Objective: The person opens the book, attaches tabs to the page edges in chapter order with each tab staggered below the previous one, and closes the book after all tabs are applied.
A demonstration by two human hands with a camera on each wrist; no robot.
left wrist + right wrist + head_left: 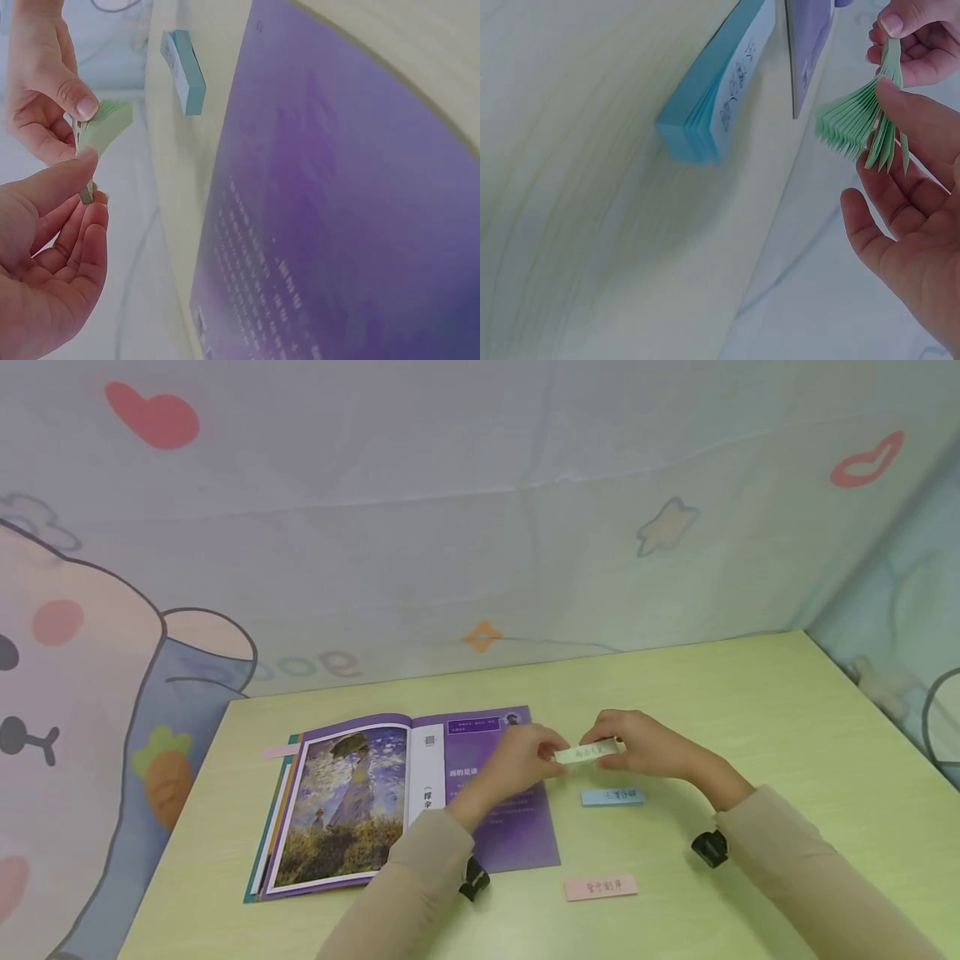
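— What's that between the two hands?

— A green pad of sticky strips (590, 752), held in the air just right of the open book (408, 802), above the counter (750, 710). The left hand (517, 758) pinches one end between thumb and fingers (64, 176); the right hand (645, 747) pinches the other, thumb (919, 112) on top, the rest of that hand's fingers relaxed below.

— Tricky to hold?

— I'd judge it very light and floppy. From the right wrist the leaves fan apart at the free end, so it's bound along one edge only. Best taken at that bound end; a grip at the loose end would likely just peel off a leaf or crease it. Nothing breakable, but thin paper bends easily.

— Any box or tray for them?

— None that I can see. A blue pad (612, 797) lies on the counter just right of the book, beneath the hands, and a pink pad (601, 887) nearer the person, off the book's lower right corner.
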